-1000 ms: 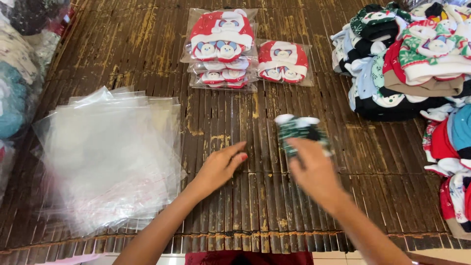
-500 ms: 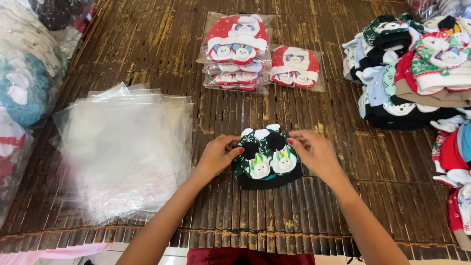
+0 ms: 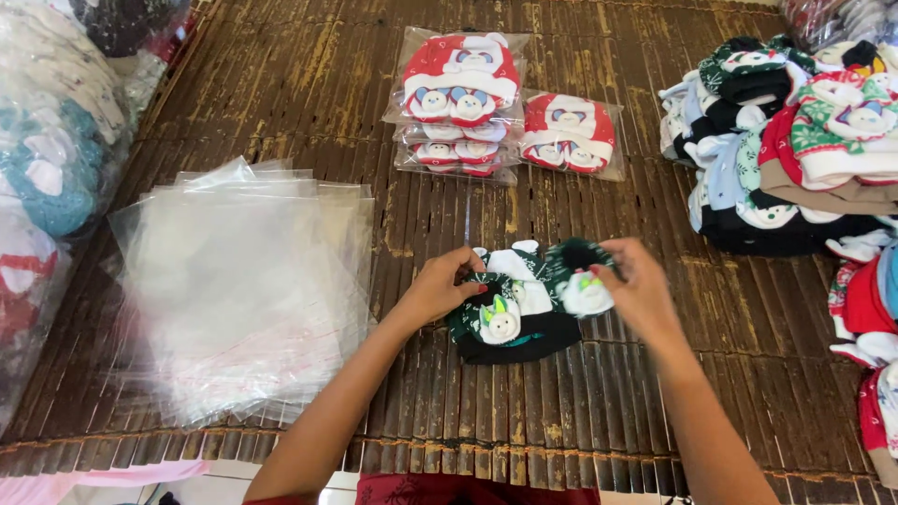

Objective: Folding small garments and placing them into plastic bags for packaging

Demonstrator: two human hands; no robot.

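Scanning from 9 o'clock: clear bags of soft goods [image 3: 47, 178] line the left edge of the slatted bamboo mat [image 3: 309, 84]. Just right of them lies a fanned stack of empty clear plastic bags [image 3: 238, 281], flat on the mat. Left forearm enters from 6 o'clock, angled toward 1 o'clock; left hand [image 3: 440, 288] palm down, fingers curled and pinching the left edge of the dark green knit set [image 3: 513, 313], which sits at frame centre on the mat. Right hand [image 3: 641, 295], forearm angled toward 11 o'clock, has fingers closed on a small green piece with a white animal face [image 3: 582, 285], lifted at the set's right side. At 12 o'clock: packed red sets [image 3: 463, 93]. At 3 o'clock: piled unpacked knitwear [image 3: 795, 150].
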